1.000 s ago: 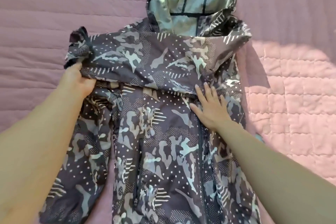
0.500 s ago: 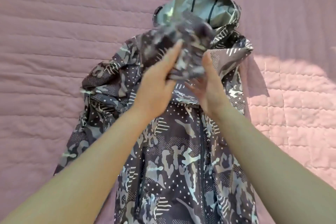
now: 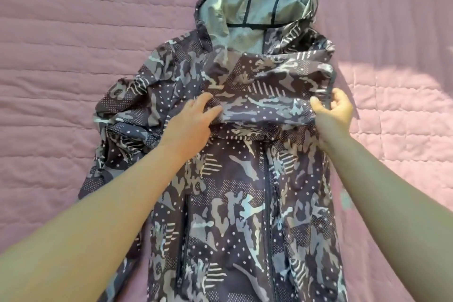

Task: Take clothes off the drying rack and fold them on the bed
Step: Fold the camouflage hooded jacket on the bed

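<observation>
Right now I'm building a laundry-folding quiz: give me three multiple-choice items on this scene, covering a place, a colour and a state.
1. The folded sleeve of the camouflage jacket lies: A across the chest, B in the hood, C on the floor.
2. The quilt is: A green, B pink, C white.
3. The right hand: A lies flat, B is hidden, C grips the jacket's edge.
A: the sleeve spans the chest. B: pink shows all round. C: the hand curls round fabric.
</observation>
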Demonstrator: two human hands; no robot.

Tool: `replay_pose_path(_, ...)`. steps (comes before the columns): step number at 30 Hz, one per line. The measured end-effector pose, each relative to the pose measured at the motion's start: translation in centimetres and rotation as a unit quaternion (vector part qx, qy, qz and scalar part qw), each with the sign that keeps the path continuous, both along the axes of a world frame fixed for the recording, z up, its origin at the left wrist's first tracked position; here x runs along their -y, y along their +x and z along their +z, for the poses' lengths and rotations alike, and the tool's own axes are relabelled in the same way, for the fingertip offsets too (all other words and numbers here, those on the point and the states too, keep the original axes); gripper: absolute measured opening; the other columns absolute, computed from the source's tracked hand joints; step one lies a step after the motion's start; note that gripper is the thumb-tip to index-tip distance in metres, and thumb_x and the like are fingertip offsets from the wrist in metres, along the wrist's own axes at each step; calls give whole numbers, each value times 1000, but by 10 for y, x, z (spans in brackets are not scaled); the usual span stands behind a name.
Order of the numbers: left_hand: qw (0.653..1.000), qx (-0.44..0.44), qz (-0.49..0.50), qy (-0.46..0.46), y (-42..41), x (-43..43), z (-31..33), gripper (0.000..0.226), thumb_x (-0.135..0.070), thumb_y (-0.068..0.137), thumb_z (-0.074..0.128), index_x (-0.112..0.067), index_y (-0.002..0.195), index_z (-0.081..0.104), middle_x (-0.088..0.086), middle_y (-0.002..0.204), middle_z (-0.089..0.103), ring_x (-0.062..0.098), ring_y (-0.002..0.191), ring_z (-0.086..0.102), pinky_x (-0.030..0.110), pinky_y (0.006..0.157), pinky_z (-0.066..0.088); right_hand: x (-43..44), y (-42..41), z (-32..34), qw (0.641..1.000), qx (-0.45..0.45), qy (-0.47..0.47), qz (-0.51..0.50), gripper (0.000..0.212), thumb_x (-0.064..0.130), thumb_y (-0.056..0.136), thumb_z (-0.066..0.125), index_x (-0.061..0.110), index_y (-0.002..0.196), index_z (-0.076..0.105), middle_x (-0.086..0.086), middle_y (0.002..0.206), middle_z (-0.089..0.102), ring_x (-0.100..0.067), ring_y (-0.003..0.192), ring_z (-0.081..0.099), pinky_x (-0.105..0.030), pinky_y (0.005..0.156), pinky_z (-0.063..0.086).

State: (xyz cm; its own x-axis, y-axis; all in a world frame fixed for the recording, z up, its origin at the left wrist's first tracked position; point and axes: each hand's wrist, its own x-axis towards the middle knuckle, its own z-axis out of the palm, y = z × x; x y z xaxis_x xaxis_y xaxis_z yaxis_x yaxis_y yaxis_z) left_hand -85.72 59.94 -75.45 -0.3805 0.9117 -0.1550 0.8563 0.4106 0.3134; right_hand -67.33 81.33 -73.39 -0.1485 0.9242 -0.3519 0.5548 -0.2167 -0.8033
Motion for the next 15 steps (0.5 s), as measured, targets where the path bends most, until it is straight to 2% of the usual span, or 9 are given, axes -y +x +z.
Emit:
replay_pose_path(2,999,-11,-19,24,5,3,-2,42,-29,83,56,-17,122,62,5,133,51,26,106,56,35,61,52,-3,4,-7,996,56,-29,56,65,24,93,58,22,149,24,-6,154,31,-21,138,35,-40,114,31)
replay_pose_path(4,994,-52,-12,90,6,1,-1,40,-40,85,51,-16,112,67,2,117,61,24,95,59,33,63,50,4,3,-10,985,115,51,116,71,32,94,52,31,151,10,2,160,11,-21,145,18,-48,118,19)
replay_pose_path(5,990,-73,-11,123,4,-4,-2,39,-36,88,51,-14,117,66,3,117,61,25,99,58,36,73,52,10,1,-11,968,141,126,164,69,34,94,49,33,151,10,3,161,7,-20,147,12,-50,118,15)
replay_pose_path(6,986,-91,-17,135,1,-11,-3,42,-33,90,53,-14,127,60,5,126,58,28,112,55,40,87,49,17,-2,-13,938,165,199,231,65,36,96,47,36,151,13,3,161,3,-21,148,7,-50,118,10)
replay_pose_path(8,991,-109,-49,66,-5,-30,-7,67,-41,89,57,-22,149,33,6,153,35,28,141,30,46,114,27,28,-8,-23,858,219,259,387,65,47,96,47,46,150,11,5,162,-6,-24,149,-4,-52,116,4)
replay_pose_path(9,992,-110,-69,0,-9,-40,-10,83,-52,86,58,-27,154,16,5,161,18,26,148,13,48,119,14,31,-10,-31,820,255,252,446,70,55,92,48,50,149,7,7,161,-12,-25,148,-9,-55,115,4)
replay_pose_path(10,989,-108,-76,-68,-14,-47,-15,97,-63,82,57,-30,155,2,4,163,2,25,150,0,50,120,5,31,-11,-40,801,289,216,478,78,62,88,51,53,148,2,9,160,-17,-27,148,-12,-58,115,7)
replay_pose_path(13,977,-51,-24,-205,-37,-46,-31,123,-88,64,49,-33,150,-19,0,160,-22,24,147,-18,52,118,-8,19,-12,-57,815,330,60,473,94,71,77,57,56,146,-5,12,157,-24,-32,148,-8,-59,115,19)
replay_pose_path(15,973,-12,1,-229,-48,-35,-39,131,-93,56,47,-34,148,-24,-3,157,-30,22,146,-23,51,118,-10,16,-14,-60,815,336,36,470,100,71,75,61,55,146,-9,8,158,-26,-32,148,-7,-55,116,17)
